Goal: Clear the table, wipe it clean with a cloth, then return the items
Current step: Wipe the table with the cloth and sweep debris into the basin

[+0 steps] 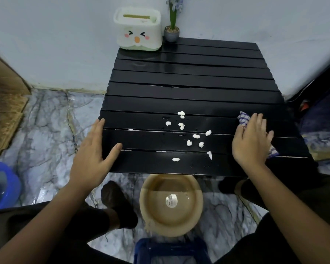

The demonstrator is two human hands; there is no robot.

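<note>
The black slatted surface (189, 92) is open across its middle and right rear. Obstacles: white face-printed tissue box (138, 31) and small grey potted plant (171, 33) (far-left corner), scattered white crumbs (189, 134) near front.

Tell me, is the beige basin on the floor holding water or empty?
Holding water. The beige basin shows a level waterline across its inner wall and a bright reflection on the liquid surface; how deep it is cannot be told.
</note>
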